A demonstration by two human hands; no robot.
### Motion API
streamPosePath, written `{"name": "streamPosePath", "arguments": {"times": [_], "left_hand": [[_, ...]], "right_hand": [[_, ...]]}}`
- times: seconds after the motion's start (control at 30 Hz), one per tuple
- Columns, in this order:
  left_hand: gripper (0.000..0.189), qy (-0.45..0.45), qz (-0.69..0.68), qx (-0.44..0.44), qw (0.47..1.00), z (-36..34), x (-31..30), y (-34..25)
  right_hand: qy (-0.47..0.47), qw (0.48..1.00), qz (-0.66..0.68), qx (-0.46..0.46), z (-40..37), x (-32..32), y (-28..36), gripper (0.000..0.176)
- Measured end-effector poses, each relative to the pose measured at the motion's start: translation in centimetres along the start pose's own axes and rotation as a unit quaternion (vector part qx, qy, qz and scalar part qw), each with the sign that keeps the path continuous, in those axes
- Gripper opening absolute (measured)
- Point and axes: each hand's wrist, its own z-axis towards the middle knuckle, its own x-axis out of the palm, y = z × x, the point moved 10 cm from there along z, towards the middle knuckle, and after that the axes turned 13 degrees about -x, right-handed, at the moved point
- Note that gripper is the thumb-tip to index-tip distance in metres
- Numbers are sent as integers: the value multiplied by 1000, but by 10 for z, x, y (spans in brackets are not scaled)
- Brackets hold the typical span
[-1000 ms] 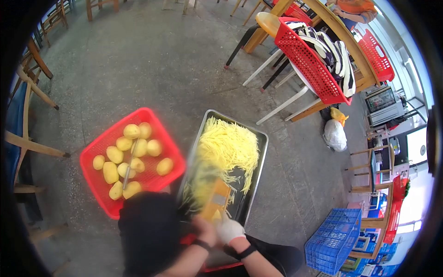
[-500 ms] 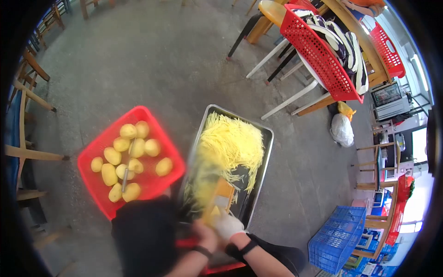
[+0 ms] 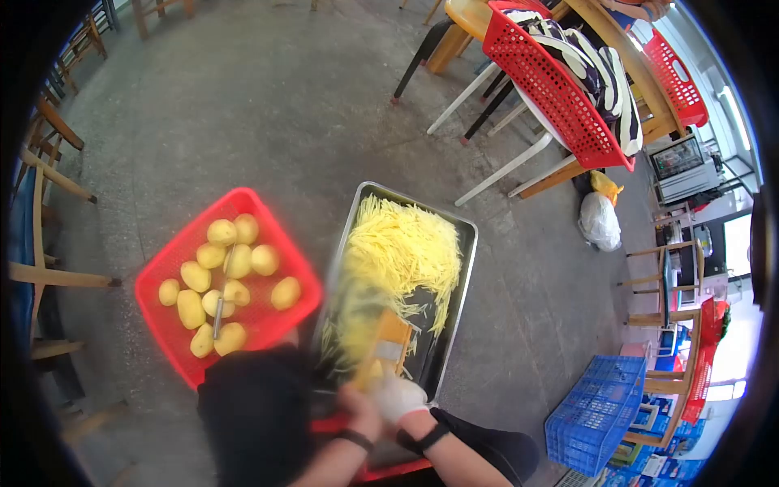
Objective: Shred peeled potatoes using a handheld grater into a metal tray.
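Observation:
A wooden grater [image 3: 391, 331] with a metal plate slants over the near part of a metal tray [image 3: 461, 296]. Its lower end is in my bare left hand [image 3: 359, 411], closed round it. My right hand [image 3: 400, 398], in a white glove, is closed on a pale yellow potato [image 3: 375, 370] against the grater; the fingers cover most of it. Yellow potato shreds [image 3: 410, 243] are heaped at the tray's far end, and part of the left side looks smeared. Beside the tray, a red basket [image 3: 284, 325] holds several peeled potatoes [image 3: 195, 276] and a metal-handled peeler [image 3: 218, 315].
Ahead to the right, a red basket of striped eggplants [image 3: 604, 77] rests on a stool. A blue crate [image 3: 592, 414] sits at the lower right. White and yellow bags [image 3: 600, 219] lie on the floor. Wooden chairs [image 3: 65, 272] line the left side.
The view has shifted very slightly. My right hand has moved little on the grater, and my left hand keeps its place.

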Motion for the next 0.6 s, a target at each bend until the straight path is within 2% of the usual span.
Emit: {"name": "streamPosePath", "arguments": {"times": [0.03, 0.07, 0.1, 0.13, 0.17, 0.2, 0.23, 0.3, 0.33, 0.37, 0.4, 0.43, 0.5, 0.57, 0.6], "left_hand": [[25, 0, 0, 0, 1000, -5, 2, -6], [26, -30, -69, -24, 997, -10, -2, -4], [27, -60, -136, -45, 988, -15, -8, -4], [27, -63, -136, -43, 988, -27, -9, -20], [28, -4, -204, -105, 973, -44, 3, -26], [28, 58, -264, -163, 949, -54, 16, -26], [28, 63, -262, -158, 950, -29, 17, -3], [30, 64, -248, -113, 960, 40, 15, 58], [30, 69, -248, -111, 960, 20, 19, 33], [31, 64, -261, -144, 952, -26, 21, -1], [32, 59, -274, -177, 944, -52, 23, -17], [32, 61, -271, -180, 944, -40, 24, -6], [33, 17, -223, -105, 969, 1, 8, 20], [33, 20, -227, -114, 967, 14, 11, 36], [33, 21, -232, -119, 965, 18, 10, 40]], "right_hand": [[25, 1000, -1, 13, -7, 3, 2, 50], [49, 998, -1, 25, -10, 8, 1, 50], [50, 998, 2, 24, 6, 16, -9, 50], [7, 1000, -23, 17, 41, 19, -27, 50], [-38, 998, -50, 12, 74, 19, -48, 50], [-42, 997, -64, 4, 105, 27, -71, 50], [-49, 996, -78, -6, 127, 25, -86, 50], [-49, 998, -34, 28, 107, -4, -77, 50], [-47, 997, 12, 62, 99, -14, -75, 51], [-27, 998, -54, 0, 110, 21, -89, 51], [-31, 999, -14, 30, 60, -10, -48, 53], [-4, 1000, 7, 23, 32, -9, -33, 56], [47, 999, 12, 22, -7, 8, -18, 59], [64, 997, 11, 40, -22, 4, -8, 59], [13, 999, 5, 44, -9, 1, -16, 57]]}}
